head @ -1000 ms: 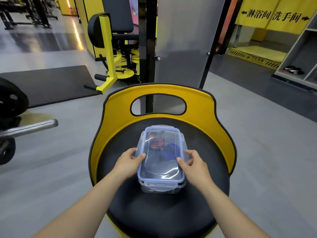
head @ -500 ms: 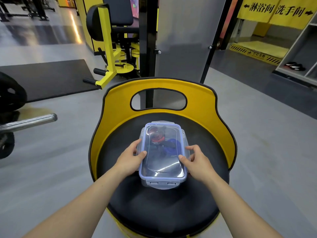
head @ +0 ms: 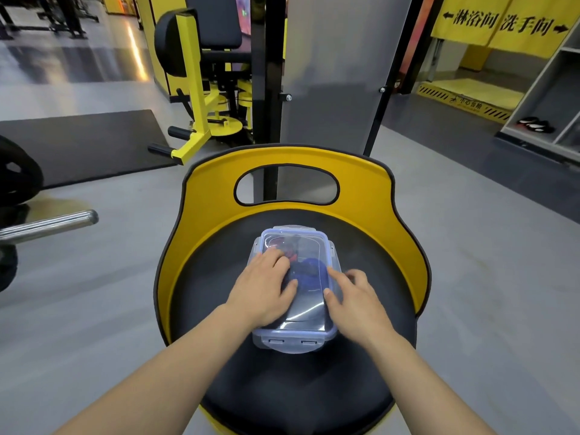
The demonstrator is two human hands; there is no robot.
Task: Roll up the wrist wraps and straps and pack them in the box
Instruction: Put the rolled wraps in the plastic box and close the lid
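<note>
A clear plastic box with a blue-rimmed lid [head: 306, 335] stands on the black seat of a yellow-backed stool [head: 282, 387]. Through the lid I see a dark blue rolled strap [head: 309, 271] and something red [head: 292, 256] behind it. My left hand [head: 263, 291] lies flat on the left half of the lid, fingers straight and pressing down. My right hand [head: 353, 301] rests on the lid's right edge with its fingers spread over the rim. The lid covers the box fully; its front latch tabs show at the near end.
The stool's yellow backrest [head: 219, 189] curves round the far side. A barbell end [head: 56, 222] and weight plate lie on the floor at left. A yellow gym machine [head: 201, 98] and a grey panel [head: 332, 73] stand behind. Shelving [head: 546, 98] is at right.
Both hands have moved from gripping the box's sides up onto the lid. The left hand now lies flat across it. The box sits a little farther forward on the seat.
</note>
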